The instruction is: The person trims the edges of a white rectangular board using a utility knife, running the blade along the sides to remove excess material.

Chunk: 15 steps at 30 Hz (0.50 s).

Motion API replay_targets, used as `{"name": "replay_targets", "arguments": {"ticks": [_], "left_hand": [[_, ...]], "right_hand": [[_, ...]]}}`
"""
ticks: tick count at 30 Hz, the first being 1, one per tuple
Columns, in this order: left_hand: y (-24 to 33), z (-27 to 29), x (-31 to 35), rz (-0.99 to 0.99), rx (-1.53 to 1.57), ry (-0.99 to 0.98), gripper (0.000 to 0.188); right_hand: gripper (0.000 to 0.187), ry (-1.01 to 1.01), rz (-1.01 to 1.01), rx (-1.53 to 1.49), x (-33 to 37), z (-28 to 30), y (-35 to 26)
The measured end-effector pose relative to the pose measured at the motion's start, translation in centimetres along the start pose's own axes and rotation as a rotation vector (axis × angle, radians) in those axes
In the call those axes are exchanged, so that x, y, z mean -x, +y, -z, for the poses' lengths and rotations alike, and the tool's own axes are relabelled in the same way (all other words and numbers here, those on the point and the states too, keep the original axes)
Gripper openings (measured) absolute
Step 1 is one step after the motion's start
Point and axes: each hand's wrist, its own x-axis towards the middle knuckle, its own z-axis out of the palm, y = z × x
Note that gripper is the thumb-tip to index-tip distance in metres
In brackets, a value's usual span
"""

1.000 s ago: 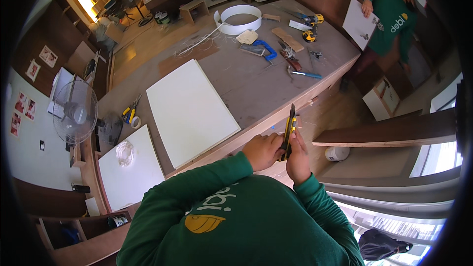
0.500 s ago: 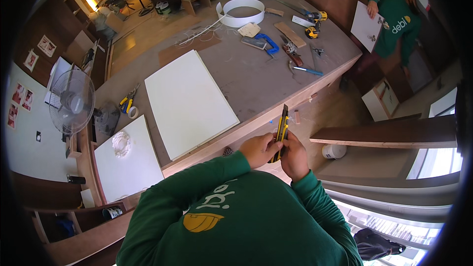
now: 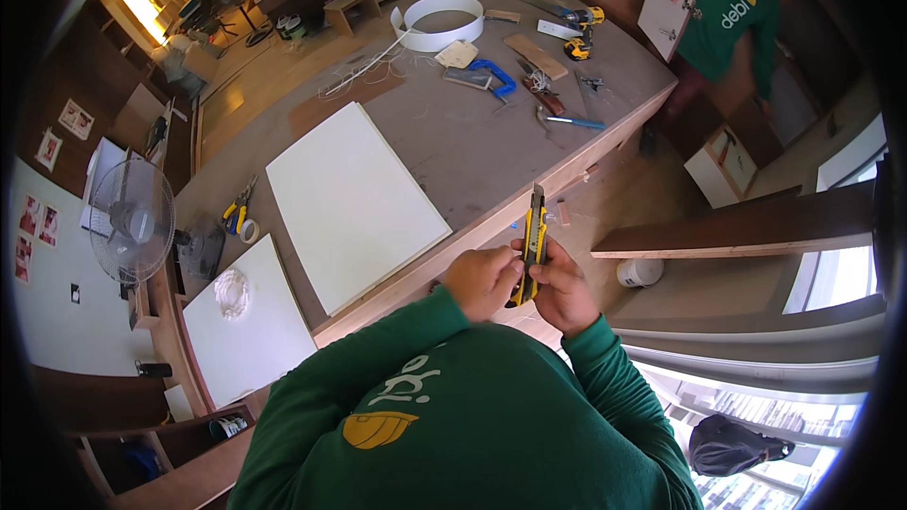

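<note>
A yellow and black utility knife [image 3: 534, 238] points upward in front of my chest, its metal blade end away from me. My right hand [image 3: 565, 291] is wrapped round the handle from the right. My left hand [image 3: 484, 280] is closed against the knife's left side, with the thumb by the handle; whether its fingers also grip the knife is partly hidden. Just beyond my left hand, a white rectangular panel [image 3: 354, 208] lies on the brown worktable [image 3: 453, 165] along its near edge.
Around the table lie a hammer [image 3: 574, 121], a blue clamp [image 3: 495, 77], a cordless drill [image 3: 581, 33], a coil of white edging strip [image 3: 439, 38] and yellow-handled pliers [image 3: 236, 212]. A fan [image 3: 132, 222] stands at left. At far right a co-worker [image 3: 727, 28] holds a white board [image 3: 664, 17].
The knife has turned so its yellow side faces me more. Both hands have shifted their grip slightly. The view has moved a little, and the co-worker's board has tilted.
</note>
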Motion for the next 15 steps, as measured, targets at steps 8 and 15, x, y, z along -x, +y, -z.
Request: {"name": "replay_targets", "arguments": {"ticks": [8, 15], "left_hand": [[-0.2, 1.7, 1.0, 0.013, 0.219, 0.059, 0.015], [-0.4, 2.4, 1.6, 0.013, 0.248, 0.103, 0.014]], "right_hand": [[0.054, -0.227, -0.018, 0.062, 1.1, -1.1, -2.3], [0.063, -0.282, 0.015, 0.080, 1.4, -1.7, -2.1]]}}
